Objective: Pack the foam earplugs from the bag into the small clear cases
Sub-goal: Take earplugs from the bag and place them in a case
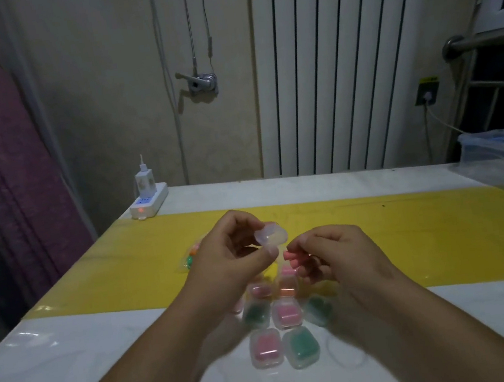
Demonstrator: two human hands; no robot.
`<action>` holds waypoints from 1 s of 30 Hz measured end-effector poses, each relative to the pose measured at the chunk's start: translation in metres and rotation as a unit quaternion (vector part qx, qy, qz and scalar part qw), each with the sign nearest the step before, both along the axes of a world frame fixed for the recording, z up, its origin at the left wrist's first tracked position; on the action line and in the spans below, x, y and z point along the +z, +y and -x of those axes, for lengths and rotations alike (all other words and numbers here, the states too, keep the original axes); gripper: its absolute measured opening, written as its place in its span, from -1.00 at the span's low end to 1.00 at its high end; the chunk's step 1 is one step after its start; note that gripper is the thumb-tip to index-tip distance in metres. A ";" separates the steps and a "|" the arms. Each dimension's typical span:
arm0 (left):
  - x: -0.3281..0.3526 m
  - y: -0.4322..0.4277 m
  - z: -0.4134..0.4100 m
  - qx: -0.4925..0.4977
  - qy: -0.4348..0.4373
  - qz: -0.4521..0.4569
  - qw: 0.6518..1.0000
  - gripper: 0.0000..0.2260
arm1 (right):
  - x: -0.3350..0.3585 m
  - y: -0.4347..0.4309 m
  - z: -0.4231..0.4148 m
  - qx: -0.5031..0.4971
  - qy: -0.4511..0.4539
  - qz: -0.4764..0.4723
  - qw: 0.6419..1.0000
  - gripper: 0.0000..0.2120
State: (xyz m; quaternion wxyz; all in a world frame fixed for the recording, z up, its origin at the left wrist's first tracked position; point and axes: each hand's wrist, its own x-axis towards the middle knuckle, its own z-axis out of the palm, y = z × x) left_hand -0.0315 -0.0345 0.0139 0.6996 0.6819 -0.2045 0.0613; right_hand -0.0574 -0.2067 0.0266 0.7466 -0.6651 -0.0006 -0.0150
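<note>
My left hand [232, 259] holds a small clear case [272, 236] above the table, its lid swung open. Just to its right my right hand [333, 255] pinches pink foam earplugs [294, 257] close to the case. The bag of mixed-colour earplugs [193, 258] lies on the yellow strip behind my left hand, mostly hidden. Below my hands several closed clear cases sit in a cluster, some with pink plugs [266, 348] and some with green plugs [301, 346].
The table [105, 354] is white with a yellow band [426, 232] across it. A white power strip with a charger [149, 201] sits at the back left corner. A clear plastic box and bag [502, 154] stand at the back right. A radiator is behind.
</note>
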 end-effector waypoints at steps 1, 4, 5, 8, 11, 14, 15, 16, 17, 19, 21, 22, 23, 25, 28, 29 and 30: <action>-0.001 0.000 0.000 0.003 -0.005 0.002 1.000 -0.74 | 0.000 0.001 0.000 0.005 0.005 -0.006 1.000 -0.78; -0.004 -0.002 0.000 0.000 -0.010 0.003 1.000 -0.72 | -0.004 0.002 -0.001 0.026 0.006 0.012 1.000 -0.75; -0.004 -0.003 0.001 -0.003 -0.011 0.003 1.000 -0.73 | -0.005 0.002 -0.001 0.030 0.004 0.029 0.999 -0.76; -0.005 -0.004 0.001 -0.001 -0.021 -0.009 1.000 -0.73 | -0.007 0.002 -0.002 0.035 -0.009 0.048 0.998 -0.80; -0.006 -0.003 -0.001 -0.001 -0.021 -0.002 1.000 -0.72 | -0.005 0.002 -0.003 0.024 -0.019 0.052 0.998 -0.79; -0.006 -0.002 -0.002 -0.008 -0.011 0.012 1.000 -0.73 | -0.002 0.004 -0.002 0.004 -0.013 0.016 1.000 -0.77; -0.006 -0.002 -0.002 -0.006 -0.006 0.008 1.000 -0.70 | -0.001 0.004 -0.002 -0.002 -0.011 0.003 1.000 -0.76; -0.006 -0.001 -0.002 -0.004 -0.001 0.001 1.000 -0.68 | 0.000 0.004 -0.002 -0.007 -0.011 -0.004 1.000 -0.75; -0.006 -0.001 -0.002 -0.002 0.007 -0.005 1.000 -0.69 | 0.000 0.004 -0.003 -0.012 -0.011 -0.005 1.000 -0.74; -0.006 -0.001 -0.001 0.002 0.020 -0.014 1.000 -0.72 | 0.000 0.003 -0.005 -0.021 -0.010 0.010 1.000 -0.71; -0.006 -0.002 0.000 -0.001 0.028 -0.023 0.999 -0.72 | -0.002 0.002 -0.007 -0.027 -0.007 0.025 0.999 -0.70; -0.006 -0.002 0.001 -0.004 0.028 -0.026 0.999 -0.72 | -0.002 0.002 -0.007 -0.027 -0.007 0.031 0.999 -0.70; -0.006 -0.002 0.001 -0.004 0.028 -0.029 0.999 -0.71 | -0.002 0.002 -0.008 -0.027 -0.008 0.036 0.999 -0.71; -0.005 -0.003 0.001 0.001 0.023 -0.032 0.999 -0.71 | -0.002 0.002 -0.008 -0.026 -0.009 0.040 0.999 -0.69; -0.005 -0.003 0.001 0.029 0.013 -0.040 0.999 -0.75 | -0.002 0.002 -0.007 -0.020 -0.002 0.025 0.999 -0.68; -0.005 -0.003 0.001 0.041 0.010 -0.042 0.998 -0.76 | -0.002 0.002 -0.007 -0.017 -0.003 0.022 1.000 -0.68; -0.005 -0.003 0.001 0.050 0.008 -0.041 0.998 -0.77 | -0.003 0.002 -0.006 -0.014 -0.003 0.016 1.000 -0.70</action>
